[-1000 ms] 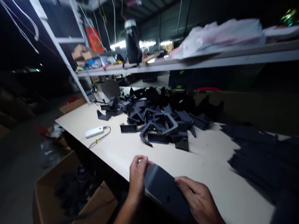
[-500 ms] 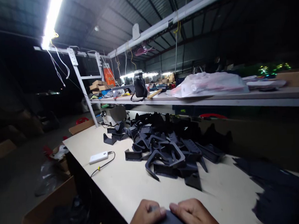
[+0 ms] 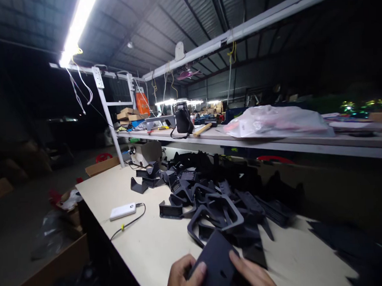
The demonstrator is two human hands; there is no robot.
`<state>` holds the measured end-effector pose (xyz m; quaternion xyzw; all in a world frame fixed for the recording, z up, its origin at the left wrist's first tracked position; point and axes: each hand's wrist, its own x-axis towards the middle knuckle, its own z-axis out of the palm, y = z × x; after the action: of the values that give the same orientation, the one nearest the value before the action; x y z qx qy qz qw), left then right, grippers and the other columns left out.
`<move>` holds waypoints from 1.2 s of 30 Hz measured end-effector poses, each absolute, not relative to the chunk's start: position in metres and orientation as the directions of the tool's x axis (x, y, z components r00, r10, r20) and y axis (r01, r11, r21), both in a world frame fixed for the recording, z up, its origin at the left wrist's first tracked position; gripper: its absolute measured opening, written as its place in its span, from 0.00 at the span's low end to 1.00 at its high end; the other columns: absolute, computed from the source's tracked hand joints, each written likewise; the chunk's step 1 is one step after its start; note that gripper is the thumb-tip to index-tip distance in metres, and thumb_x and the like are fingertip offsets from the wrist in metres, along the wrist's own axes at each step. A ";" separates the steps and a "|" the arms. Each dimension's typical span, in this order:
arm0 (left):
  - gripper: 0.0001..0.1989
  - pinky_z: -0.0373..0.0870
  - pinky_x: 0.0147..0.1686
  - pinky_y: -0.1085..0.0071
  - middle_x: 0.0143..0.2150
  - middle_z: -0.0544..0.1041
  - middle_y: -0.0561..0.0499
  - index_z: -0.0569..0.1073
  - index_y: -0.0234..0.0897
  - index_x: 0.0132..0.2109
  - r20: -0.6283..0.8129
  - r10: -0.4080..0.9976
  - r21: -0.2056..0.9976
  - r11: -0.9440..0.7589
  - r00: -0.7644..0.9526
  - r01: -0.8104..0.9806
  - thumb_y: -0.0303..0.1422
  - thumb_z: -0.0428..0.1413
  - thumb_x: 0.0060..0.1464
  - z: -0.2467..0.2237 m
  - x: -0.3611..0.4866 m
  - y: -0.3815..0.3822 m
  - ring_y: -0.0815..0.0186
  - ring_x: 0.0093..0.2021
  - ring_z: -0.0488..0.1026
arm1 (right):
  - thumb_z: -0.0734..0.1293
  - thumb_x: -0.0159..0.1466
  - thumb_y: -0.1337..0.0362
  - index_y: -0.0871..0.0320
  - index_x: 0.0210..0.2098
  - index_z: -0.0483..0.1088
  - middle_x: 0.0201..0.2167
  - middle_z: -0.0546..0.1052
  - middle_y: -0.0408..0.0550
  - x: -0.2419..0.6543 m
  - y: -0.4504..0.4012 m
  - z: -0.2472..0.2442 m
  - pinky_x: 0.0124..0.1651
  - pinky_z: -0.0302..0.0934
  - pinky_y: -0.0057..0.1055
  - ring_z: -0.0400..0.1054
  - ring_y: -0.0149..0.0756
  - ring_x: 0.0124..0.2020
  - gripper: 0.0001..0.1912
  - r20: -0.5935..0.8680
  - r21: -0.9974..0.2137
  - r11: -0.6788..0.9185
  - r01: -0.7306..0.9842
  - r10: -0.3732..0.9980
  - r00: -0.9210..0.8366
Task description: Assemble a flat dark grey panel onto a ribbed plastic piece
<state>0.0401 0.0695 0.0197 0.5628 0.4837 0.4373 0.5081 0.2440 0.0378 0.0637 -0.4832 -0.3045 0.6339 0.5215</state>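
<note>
Dark, matte panel, flat, straight-edged.

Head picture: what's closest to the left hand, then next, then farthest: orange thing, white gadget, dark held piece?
1. Dark held piece, in the left hand.
2. White gadget, leftward on the table.
3. Orange thing, far back, beyond the table.

A pair of bare hands

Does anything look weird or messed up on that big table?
Nothing looks clearly spilled or broken. The messiest bit is the jumbled heap of dark parts on the table: they point every which way and overlap. The dark piece in the left hand and right hand shows no obvious damage.
</note>
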 end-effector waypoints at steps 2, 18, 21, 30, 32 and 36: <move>0.27 0.57 0.33 0.68 0.25 0.67 0.53 0.70 0.38 0.28 -0.008 0.957 1.000 -0.001 0.291 0.032 0.59 0.64 0.51 0.026 0.041 0.059 0.64 0.30 0.64 | 0.75 0.59 0.40 0.60 0.40 0.83 0.40 0.84 0.56 0.236 0.034 0.070 0.50 0.74 0.44 0.80 0.51 0.43 0.27 -0.216 -0.905 -0.189 -0.382 0.976 0.027; 0.06 0.75 0.50 0.58 0.29 0.84 0.46 0.72 0.38 0.37 -0.180 0.917 0.711 0.371 0.357 -0.597 0.35 0.59 0.58 0.053 0.068 0.055 0.53 0.41 0.83 | 0.68 0.72 0.51 0.60 0.64 0.72 0.60 0.77 0.55 0.199 -0.008 0.033 0.66 0.62 0.42 0.69 0.51 0.63 0.27 0.170 -0.985 0.170 0.002 0.984 -0.052; 0.06 0.75 0.49 0.59 0.29 0.83 0.48 0.72 0.38 0.38 -0.180 0.919 0.729 0.363 0.350 -0.580 0.36 0.59 0.58 0.051 0.066 0.055 0.53 0.41 0.83 | 0.69 0.72 0.51 0.59 0.65 0.71 0.61 0.77 0.55 0.197 -0.009 0.032 0.67 0.60 0.44 0.68 0.53 0.64 0.27 0.175 -0.984 0.176 0.016 0.984 -0.024; 0.06 0.76 0.47 0.61 0.28 0.82 0.48 0.72 0.39 0.37 -0.187 0.943 0.736 0.320 0.276 -0.597 0.37 0.56 0.60 0.040 0.064 0.052 0.53 0.43 0.83 | 0.78 0.62 0.54 0.58 0.61 0.73 0.59 0.77 0.53 0.191 -0.008 0.030 0.66 0.62 0.43 0.68 0.51 0.63 0.31 0.054 -0.996 0.052 -0.066 0.998 -0.026; 0.07 0.76 0.48 0.60 0.28 0.82 0.48 0.72 0.39 0.37 -0.171 0.944 0.734 0.313 0.282 -0.602 0.36 0.56 0.61 0.041 0.063 0.049 0.53 0.43 0.83 | 0.78 0.62 0.55 0.58 0.60 0.74 0.58 0.77 0.53 0.186 -0.011 0.030 0.65 0.62 0.42 0.68 0.50 0.63 0.30 0.089 -0.995 0.089 -0.046 0.996 0.008; 0.07 0.75 0.51 0.59 0.29 0.83 0.47 0.73 0.38 0.38 -0.197 0.941 0.721 0.330 0.275 -0.609 0.37 0.55 0.61 0.041 0.060 0.047 0.53 0.44 0.83 | 0.78 0.63 0.56 0.59 0.61 0.74 0.58 0.78 0.53 0.180 -0.008 0.036 0.64 0.64 0.40 0.70 0.49 0.61 0.30 0.077 -0.996 0.076 -0.047 0.997 -0.021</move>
<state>0.0601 0.0472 0.0413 0.2653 0.3123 0.5146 0.7532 0.1803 -0.0079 0.0363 -0.4631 -0.5127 0.4974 0.5246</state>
